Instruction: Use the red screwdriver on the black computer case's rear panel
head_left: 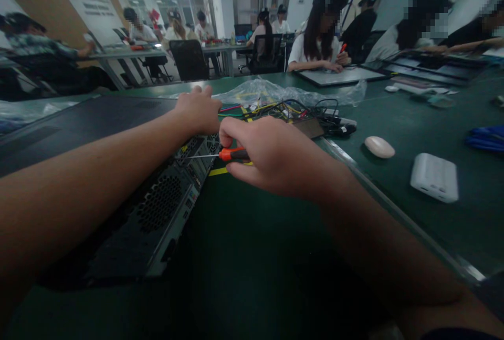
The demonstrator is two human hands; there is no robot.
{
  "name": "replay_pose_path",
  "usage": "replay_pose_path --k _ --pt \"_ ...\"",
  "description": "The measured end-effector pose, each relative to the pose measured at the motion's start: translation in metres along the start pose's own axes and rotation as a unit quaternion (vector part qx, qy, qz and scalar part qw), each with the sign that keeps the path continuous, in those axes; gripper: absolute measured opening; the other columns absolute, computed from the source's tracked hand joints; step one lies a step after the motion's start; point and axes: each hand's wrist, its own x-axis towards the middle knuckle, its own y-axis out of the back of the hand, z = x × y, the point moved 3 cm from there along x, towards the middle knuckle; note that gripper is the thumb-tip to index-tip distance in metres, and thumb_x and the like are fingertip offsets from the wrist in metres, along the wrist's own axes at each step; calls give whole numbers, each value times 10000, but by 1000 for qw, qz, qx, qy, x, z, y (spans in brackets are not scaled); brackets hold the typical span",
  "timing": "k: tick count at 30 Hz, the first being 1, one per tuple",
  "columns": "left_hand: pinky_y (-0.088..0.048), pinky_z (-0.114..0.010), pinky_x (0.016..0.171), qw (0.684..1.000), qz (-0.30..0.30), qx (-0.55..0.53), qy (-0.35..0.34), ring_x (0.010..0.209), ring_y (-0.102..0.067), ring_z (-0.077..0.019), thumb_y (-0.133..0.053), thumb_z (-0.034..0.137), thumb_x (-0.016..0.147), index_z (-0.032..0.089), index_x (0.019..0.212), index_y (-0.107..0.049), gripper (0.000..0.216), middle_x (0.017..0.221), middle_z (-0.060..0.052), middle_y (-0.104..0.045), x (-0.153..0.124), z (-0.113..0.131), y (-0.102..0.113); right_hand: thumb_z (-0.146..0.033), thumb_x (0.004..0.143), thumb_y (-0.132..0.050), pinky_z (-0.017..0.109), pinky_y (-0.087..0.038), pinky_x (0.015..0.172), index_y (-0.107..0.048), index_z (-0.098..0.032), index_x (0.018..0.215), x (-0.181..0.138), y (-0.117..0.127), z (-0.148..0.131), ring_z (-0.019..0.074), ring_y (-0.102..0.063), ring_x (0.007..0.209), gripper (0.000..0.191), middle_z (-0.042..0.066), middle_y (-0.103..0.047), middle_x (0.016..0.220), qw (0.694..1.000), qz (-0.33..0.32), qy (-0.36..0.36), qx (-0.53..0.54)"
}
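Note:
A black desktop computer case lies flat on the green table, its rear panel with vents and ports facing me. My right hand is closed round a screwdriver with an orange and black handle; its thin shaft points left, and the tip reaches the rear panel near the fan grille. My left hand rests curled on the far top corner of the case, fingers folded down over the edge.
Behind the case lies a clear plastic bag over a tangle of cables. A pinkish oval object and a white box sit to the right. Other people work at tables beyond.

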Motion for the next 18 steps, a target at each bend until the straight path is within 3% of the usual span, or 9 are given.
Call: replay_pose_path --k 8,13,18 --pt "-548 -607 1155 999 19 31 -19 1542 -512 -481 -551 487 1041 225 1522 -736 578 1635 -223 -577 -6 1 2 -203 1002 -615 343 -279 713 -712 -176 1200 -1 2 -1 195 -590 834 222 54 -745 964 1000 5 16 -14" --pt "-564 -634 1137 999 13 34 -25 1529 -529 -510 -504 459 1067 169 1516 -738 584 1611 -276 -567 -11 3 6 -246 1049 -600 353 -291 723 -740 -174 1189 -2 4 -1 217 -638 909 211 81 -792 1051 999 9 16 -26" --pt "-541 -645 1160 999 18 20 -23 1536 -502 -531 -621 538 996 181 1509 -750 638 1620 -264 -567 -8 1 2 -274 1075 -581 371 -317 752 -762 -166 1172 -2 5 -1 236 -655 947 233 102 -806 1090 999 14 13 -35"
